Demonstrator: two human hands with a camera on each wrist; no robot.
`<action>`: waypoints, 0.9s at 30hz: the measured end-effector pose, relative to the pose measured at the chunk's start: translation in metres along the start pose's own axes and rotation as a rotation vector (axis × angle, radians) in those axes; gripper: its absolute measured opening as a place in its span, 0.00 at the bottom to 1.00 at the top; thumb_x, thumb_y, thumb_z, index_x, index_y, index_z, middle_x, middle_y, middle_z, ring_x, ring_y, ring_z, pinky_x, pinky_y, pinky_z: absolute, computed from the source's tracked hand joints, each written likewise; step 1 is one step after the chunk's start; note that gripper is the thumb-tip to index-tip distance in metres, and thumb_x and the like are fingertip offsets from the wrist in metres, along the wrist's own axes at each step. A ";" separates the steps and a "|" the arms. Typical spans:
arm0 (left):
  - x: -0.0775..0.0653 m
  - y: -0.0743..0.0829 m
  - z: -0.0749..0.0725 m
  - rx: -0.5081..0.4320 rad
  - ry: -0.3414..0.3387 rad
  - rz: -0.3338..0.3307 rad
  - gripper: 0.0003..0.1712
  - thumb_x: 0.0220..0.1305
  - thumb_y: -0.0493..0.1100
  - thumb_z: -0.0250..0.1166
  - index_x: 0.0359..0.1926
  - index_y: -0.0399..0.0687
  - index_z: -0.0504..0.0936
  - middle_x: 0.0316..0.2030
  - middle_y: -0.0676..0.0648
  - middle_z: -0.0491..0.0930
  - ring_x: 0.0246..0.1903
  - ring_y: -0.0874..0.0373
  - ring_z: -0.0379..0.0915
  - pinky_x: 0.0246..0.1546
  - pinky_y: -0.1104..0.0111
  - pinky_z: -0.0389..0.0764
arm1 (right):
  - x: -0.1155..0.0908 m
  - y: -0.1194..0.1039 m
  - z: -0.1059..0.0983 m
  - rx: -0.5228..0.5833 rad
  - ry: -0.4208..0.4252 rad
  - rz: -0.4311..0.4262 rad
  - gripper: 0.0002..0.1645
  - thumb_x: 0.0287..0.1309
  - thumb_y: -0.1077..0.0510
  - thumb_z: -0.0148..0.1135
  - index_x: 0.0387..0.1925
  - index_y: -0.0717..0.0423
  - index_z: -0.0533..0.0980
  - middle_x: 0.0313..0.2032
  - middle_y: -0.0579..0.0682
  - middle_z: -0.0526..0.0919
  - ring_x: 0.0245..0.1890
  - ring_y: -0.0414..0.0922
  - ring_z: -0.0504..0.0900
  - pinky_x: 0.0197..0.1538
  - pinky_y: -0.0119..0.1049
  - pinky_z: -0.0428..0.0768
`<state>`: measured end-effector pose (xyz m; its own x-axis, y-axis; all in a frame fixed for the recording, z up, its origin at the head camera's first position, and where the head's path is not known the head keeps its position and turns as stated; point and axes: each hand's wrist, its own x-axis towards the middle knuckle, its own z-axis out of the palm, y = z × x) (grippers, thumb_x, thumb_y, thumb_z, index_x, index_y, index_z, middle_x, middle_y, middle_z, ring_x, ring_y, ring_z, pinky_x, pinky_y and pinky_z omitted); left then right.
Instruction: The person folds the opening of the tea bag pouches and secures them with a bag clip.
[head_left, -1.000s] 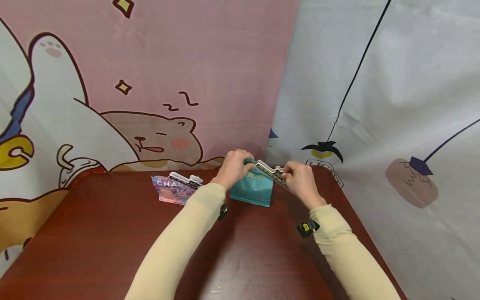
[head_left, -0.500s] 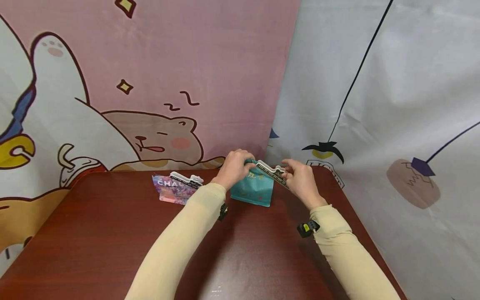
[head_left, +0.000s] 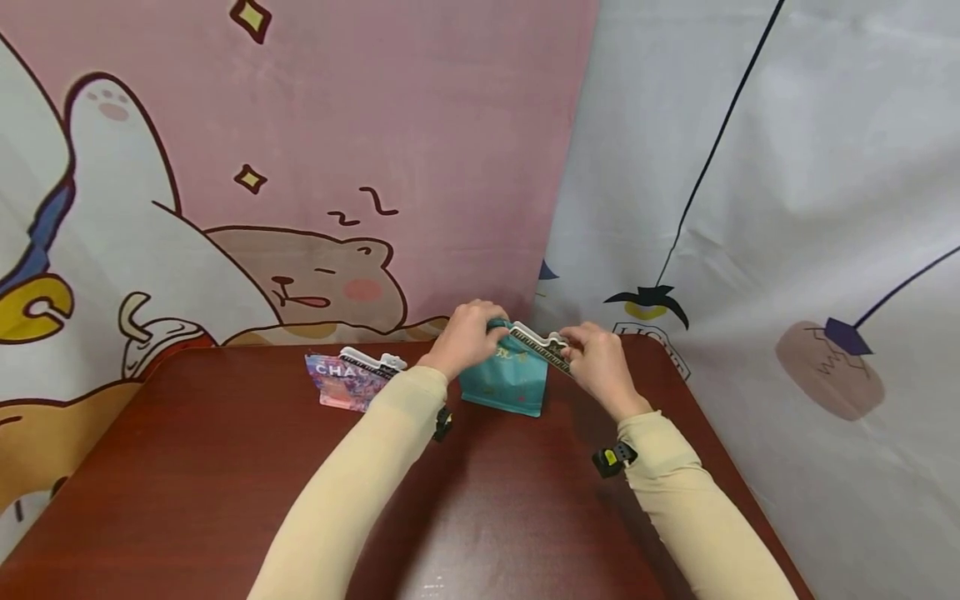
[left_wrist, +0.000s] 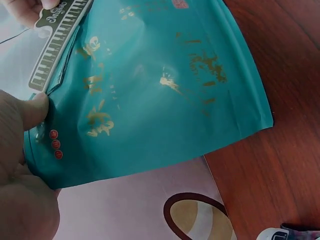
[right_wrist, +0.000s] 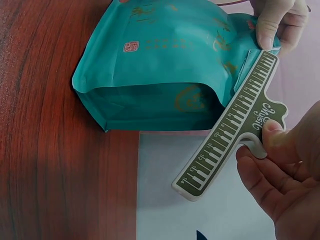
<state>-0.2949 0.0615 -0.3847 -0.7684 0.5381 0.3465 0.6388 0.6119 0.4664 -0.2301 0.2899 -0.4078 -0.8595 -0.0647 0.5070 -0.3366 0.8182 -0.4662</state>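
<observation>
A teal stand-up pouch (head_left: pixel 502 387) with gold lettering stands near the table's back edge. My left hand (head_left: pixel 467 337) pinches its top corner, thumb on the near face in the left wrist view. Along the pouch's top edge slants a long bag clip (right_wrist: pixel 225 130) with a piano-key print and the word Music. Its upper part lies against the pouch top, while the lower end sticks out past the pouch in the right wrist view. My right hand (right_wrist: pixel 290 170) holds the clip's handle between thumb and fingers. Whether the clip's jaws bite the pouch cannot be told.
Left of the pouch lies a pink and purple bag (head_left: pixel 341 392) with a white clip (head_left: pixel 371 362) on its top edge. The dark red-brown table (head_left: pixel 495 517) meets cartoon-printed cloth (head_left: pixel 465 167) at the back and a grey-white cloth at right.
My right index finger, lifted a little half a second ago, is back down at the clip's handle. The left hand and pouch stay nearly where they were.
</observation>
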 end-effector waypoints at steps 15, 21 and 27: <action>0.001 -0.003 -0.002 -0.062 0.033 0.050 0.08 0.73 0.40 0.65 0.45 0.46 0.90 0.46 0.48 0.88 0.48 0.51 0.82 0.50 0.58 0.81 | -0.002 -0.001 0.000 -0.001 -0.004 0.011 0.12 0.58 0.72 0.69 0.45 0.65 0.86 0.34 0.57 0.84 0.31 0.53 0.82 0.36 0.48 0.80; 0.001 -0.001 -0.001 -0.055 0.047 0.042 0.08 0.74 0.40 0.65 0.43 0.46 0.90 0.46 0.47 0.88 0.47 0.51 0.82 0.50 0.58 0.81 | -0.003 -0.001 0.000 0.001 0.002 -0.005 0.12 0.59 0.72 0.69 0.45 0.65 0.86 0.34 0.57 0.84 0.30 0.53 0.82 0.34 0.47 0.80; 0.000 0.000 0.001 -0.061 0.042 0.010 0.07 0.73 0.40 0.66 0.44 0.47 0.90 0.45 0.48 0.88 0.48 0.51 0.82 0.51 0.58 0.81 | -0.005 -0.002 -0.002 0.003 -0.003 0.001 0.13 0.59 0.71 0.70 0.46 0.65 0.86 0.33 0.56 0.83 0.29 0.53 0.81 0.34 0.46 0.78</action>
<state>-0.2948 0.0623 -0.3848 -0.7640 0.5185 0.3841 0.6436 0.5697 0.5111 -0.2246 0.2893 -0.4079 -0.8609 -0.0661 0.5045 -0.3372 0.8166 -0.4684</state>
